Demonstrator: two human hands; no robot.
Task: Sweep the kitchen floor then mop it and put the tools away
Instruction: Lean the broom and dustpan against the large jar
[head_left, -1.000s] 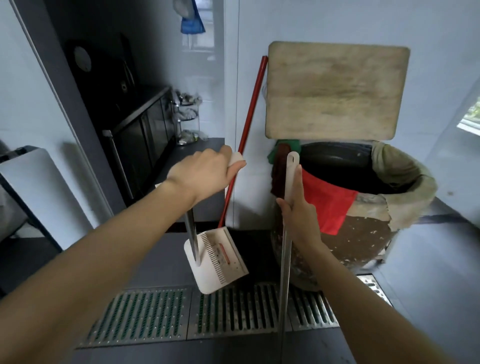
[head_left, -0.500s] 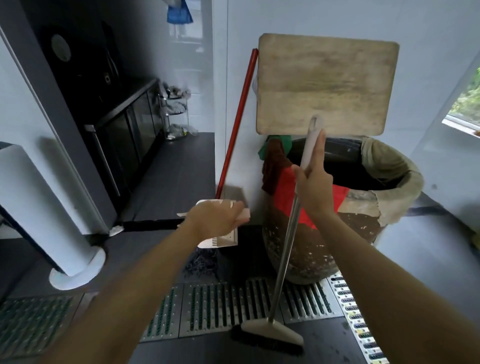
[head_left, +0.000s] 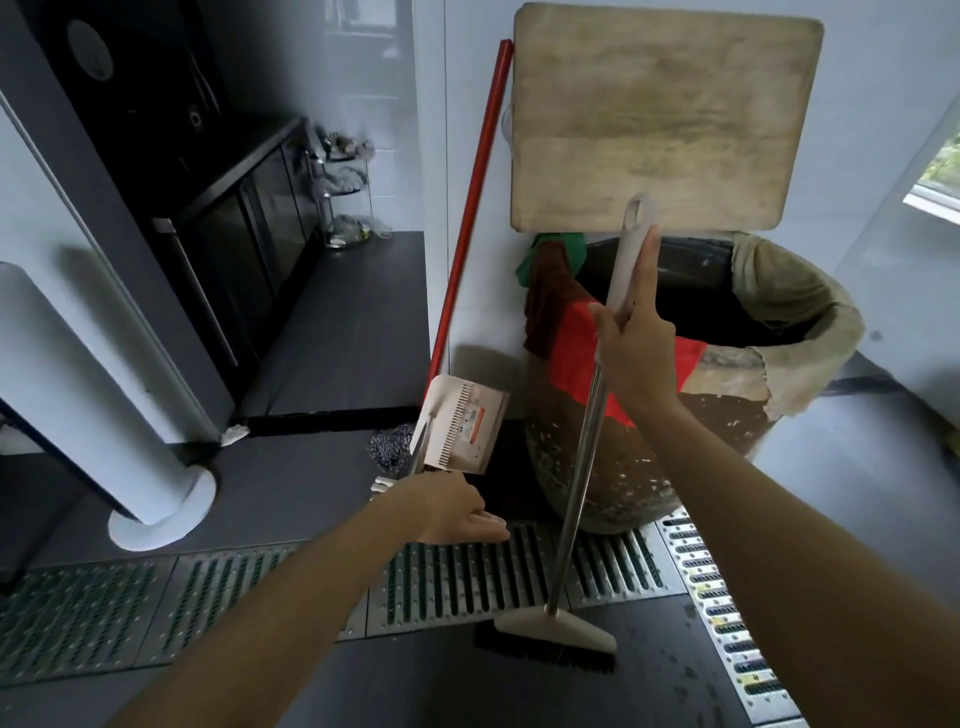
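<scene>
Two hands are at work in front of us, above a dark floor (head_left: 322, 499) crossed by a metal drain grate (head_left: 457, 577). Largest in sight is the wooden board (head_left: 660, 119), leaning on the white wall over a big dark jar (head_left: 691, 395). Red, green and brown cloths and a tan sack hang over the jar's rim. At far left we see a black cabinet (head_left: 171, 171) and, nearer, a white post (head_left: 88, 410) on a round foot.

Our right hand (head_left: 636, 358) grips the broom (head_left: 582, 462) high on its pale handle, fingers curled round it. The steel shaft slants down to the head, whose bristles rest on the floor at the grate's near edge, just before the jar.

A mop (head_left: 470, 208) with a red handle leans in the corner left of the board, its grey strands on the floor behind the dustpan (head_left: 460, 434).

Our left hand (head_left: 457, 509) reaches low over the grate and holds the dustpan by the end of its handle. The white pan is tipped up beside the jar, its comb teeth and orange label facing us. We cannot tell whether the pan touches the floor.
</scene>
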